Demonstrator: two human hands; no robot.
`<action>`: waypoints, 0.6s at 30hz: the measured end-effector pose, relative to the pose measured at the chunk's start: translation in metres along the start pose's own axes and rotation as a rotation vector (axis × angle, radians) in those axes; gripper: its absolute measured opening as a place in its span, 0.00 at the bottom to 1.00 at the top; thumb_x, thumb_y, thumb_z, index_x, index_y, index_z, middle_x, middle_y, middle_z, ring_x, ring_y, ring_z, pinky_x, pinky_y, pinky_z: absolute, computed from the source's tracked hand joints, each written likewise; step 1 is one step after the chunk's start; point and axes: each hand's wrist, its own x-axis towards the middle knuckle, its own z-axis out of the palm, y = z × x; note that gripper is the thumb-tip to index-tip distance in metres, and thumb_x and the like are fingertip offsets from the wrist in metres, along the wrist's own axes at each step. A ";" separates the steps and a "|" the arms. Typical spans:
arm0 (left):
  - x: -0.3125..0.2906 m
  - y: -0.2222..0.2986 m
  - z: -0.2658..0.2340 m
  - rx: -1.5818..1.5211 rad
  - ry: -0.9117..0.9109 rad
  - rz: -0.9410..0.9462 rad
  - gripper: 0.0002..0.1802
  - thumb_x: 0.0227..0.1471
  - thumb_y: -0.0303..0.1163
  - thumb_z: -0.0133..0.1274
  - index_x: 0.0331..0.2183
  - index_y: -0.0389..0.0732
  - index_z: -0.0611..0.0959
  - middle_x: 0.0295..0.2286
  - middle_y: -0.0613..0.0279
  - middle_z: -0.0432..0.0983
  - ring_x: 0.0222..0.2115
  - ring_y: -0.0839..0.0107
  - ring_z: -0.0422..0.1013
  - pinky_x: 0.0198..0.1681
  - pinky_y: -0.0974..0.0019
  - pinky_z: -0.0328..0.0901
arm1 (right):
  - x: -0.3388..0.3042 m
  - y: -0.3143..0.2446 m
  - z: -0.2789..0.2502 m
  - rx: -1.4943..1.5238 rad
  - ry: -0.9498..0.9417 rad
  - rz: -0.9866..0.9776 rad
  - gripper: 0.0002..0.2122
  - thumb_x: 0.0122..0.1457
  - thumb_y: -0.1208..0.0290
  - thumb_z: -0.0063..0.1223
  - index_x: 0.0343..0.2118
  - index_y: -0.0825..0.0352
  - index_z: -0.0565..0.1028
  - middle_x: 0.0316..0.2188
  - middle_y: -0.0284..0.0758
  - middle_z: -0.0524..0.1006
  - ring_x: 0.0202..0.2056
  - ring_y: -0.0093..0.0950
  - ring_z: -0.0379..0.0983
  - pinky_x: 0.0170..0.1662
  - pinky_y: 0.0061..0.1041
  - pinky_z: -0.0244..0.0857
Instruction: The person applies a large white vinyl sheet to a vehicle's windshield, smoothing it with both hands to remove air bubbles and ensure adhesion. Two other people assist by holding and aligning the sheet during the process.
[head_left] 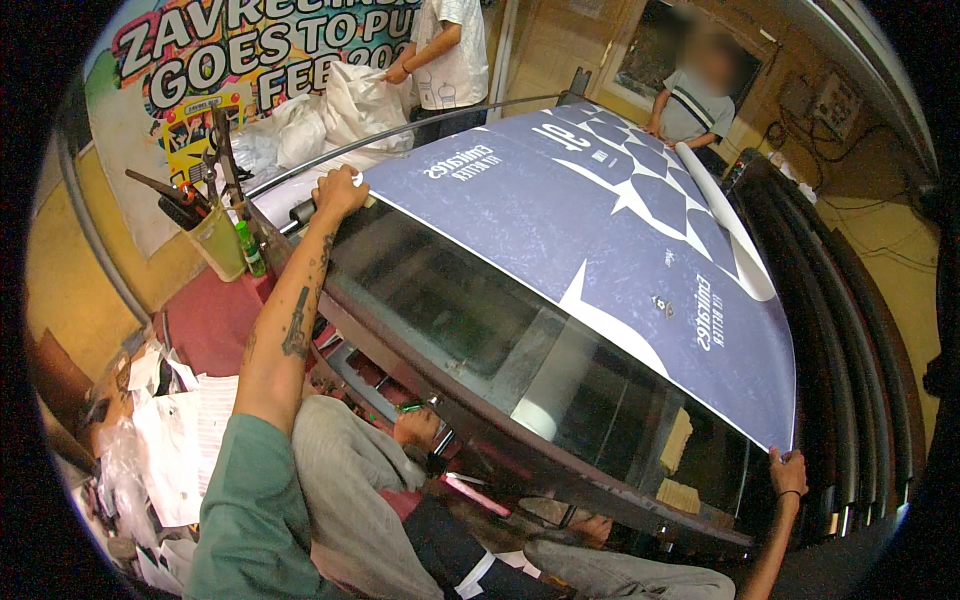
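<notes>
A large printed sheet [520, 210], blue-purple with white shapes and mirrored lettering, lies spread over a dark machine bed. My left hand [342, 192] is closed on its near left corner, fingers curled over the edge. Far to the right, my right hand [788, 472] pinches the near right corner, a thin dark band round its wrist. Between my hands the sheet's white near edge runs across the dark glassy panel [450, 290] of the machine. Along the right side the sheet's edge curls up in a white roll [720, 205].
A person in a striped shirt [690, 110] stands at the far end, a hand by the sheet. Another person [445, 60] handles white plastic sacks [365, 105]. At left are a tool cup [217, 243], a green bottle [249, 248] and papers [165, 450]. Dark rollers [840, 330] line the right.
</notes>
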 end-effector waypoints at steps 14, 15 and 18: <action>0.007 -0.002 0.003 0.040 0.006 -0.022 0.29 0.50 0.49 0.58 0.54 0.53 0.80 0.55 0.54 0.72 0.58 0.49 0.65 0.59 0.43 0.58 | 0.002 0.003 0.005 0.046 0.010 -0.054 0.29 0.55 0.38 0.56 0.44 0.64 0.76 0.48 0.43 0.78 0.51 0.46 0.75 0.52 0.55 0.62; 0.007 -0.003 0.004 0.041 0.016 -0.021 0.29 0.50 0.49 0.58 0.54 0.52 0.80 0.54 0.54 0.73 0.58 0.49 0.65 0.59 0.43 0.58 | 0.001 0.002 0.003 0.041 0.012 -0.046 0.29 0.55 0.38 0.56 0.44 0.64 0.76 0.48 0.43 0.79 0.50 0.47 0.75 0.52 0.55 0.62; 0.010 -0.006 0.006 0.047 0.033 -0.013 0.28 0.50 0.47 0.58 0.53 0.52 0.80 0.53 0.54 0.74 0.57 0.48 0.67 0.58 0.43 0.60 | -0.006 -0.004 -0.004 0.076 -0.007 -0.058 0.30 0.55 0.38 0.56 0.45 0.65 0.76 0.48 0.44 0.78 0.50 0.46 0.75 0.52 0.54 0.62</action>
